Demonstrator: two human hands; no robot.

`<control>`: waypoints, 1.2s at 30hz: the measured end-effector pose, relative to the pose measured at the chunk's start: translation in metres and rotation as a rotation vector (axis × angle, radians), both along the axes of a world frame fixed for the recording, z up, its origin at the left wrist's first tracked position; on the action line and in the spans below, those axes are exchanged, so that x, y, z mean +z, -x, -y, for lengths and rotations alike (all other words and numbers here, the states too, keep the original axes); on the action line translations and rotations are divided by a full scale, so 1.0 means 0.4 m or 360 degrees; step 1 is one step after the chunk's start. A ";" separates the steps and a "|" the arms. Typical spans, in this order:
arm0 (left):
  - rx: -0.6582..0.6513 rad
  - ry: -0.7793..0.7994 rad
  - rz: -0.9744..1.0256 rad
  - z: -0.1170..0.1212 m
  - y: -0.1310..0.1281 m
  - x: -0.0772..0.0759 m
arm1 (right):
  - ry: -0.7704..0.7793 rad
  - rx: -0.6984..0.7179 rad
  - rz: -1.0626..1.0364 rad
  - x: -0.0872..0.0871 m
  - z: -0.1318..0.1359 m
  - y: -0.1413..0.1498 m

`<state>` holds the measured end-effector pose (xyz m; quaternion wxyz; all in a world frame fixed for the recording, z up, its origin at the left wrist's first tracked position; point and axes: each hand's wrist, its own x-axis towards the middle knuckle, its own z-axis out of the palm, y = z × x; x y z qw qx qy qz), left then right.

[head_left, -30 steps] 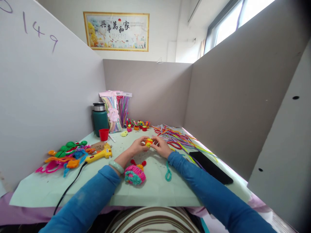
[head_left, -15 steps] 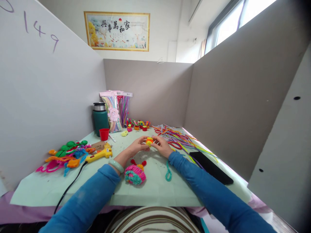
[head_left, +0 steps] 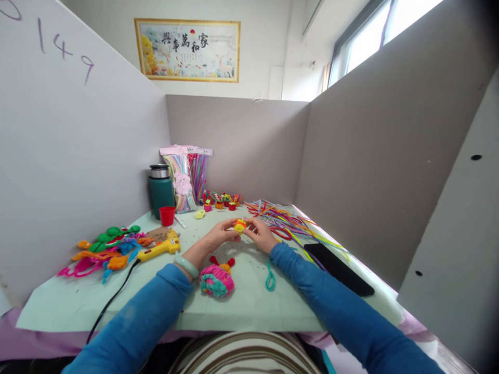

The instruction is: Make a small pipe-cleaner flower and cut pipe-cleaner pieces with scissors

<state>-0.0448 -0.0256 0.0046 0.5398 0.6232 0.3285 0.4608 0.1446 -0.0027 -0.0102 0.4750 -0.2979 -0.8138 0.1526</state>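
Note:
Both of my hands meet over the middle of the table. My left hand (head_left: 218, 238) and my right hand (head_left: 262, 235) pinch a small yellow and orange pipe-cleaner piece (head_left: 239, 225) between their fingertips, a little above the table. A pink and teal coiled pipe-cleaner piece (head_left: 217, 281) with red and orange bobbles lies just in front of my left wrist. A teal pipe-cleaner loop (head_left: 270, 278) lies beside my right forearm.
A yellow glue gun (head_left: 158, 250) with a black cord lies at left, beside a heap of finished pipe-cleaner shapes (head_left: 105, 248). A green flask (head_left: 160, 190), red cup (head_left: 167, 215) and pipe-cleaner packs (head_left: 186, 178) stand at the back. Loose pipe cleaners (head_left: 284, 219) and a black phone (head_left: 337, 268) lie at right.
The small piece has turned slightly between my fingertips; my hands stay in about the same place.

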 end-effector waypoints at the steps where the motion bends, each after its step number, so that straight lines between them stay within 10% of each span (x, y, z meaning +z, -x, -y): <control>1: 0.0015 -0.0007 0.0008 -0.004 0.001 -0.003 | 0.0025 0.0001 -0.0033 -0.002 -0.002 0.001; 12: 0.0121 -0.0223 -0.0083 -0.010 -0.001 -0.003 | 0.0509 0.0354 -0.0297 -0.022 -0.038 -0.006; 25: 0.0370 -0.0499 -0.0323 -0.058 0.001 -0.037 | 0.0534 0.0406 -0.0228 -0.027 -0.049 -0.004; 36: 0.0172 -0.0128 -0.0089 -0.010 0.001 0.003 | 0.0601 0.0253 -0.0331 -0.025 -0.052 -0.009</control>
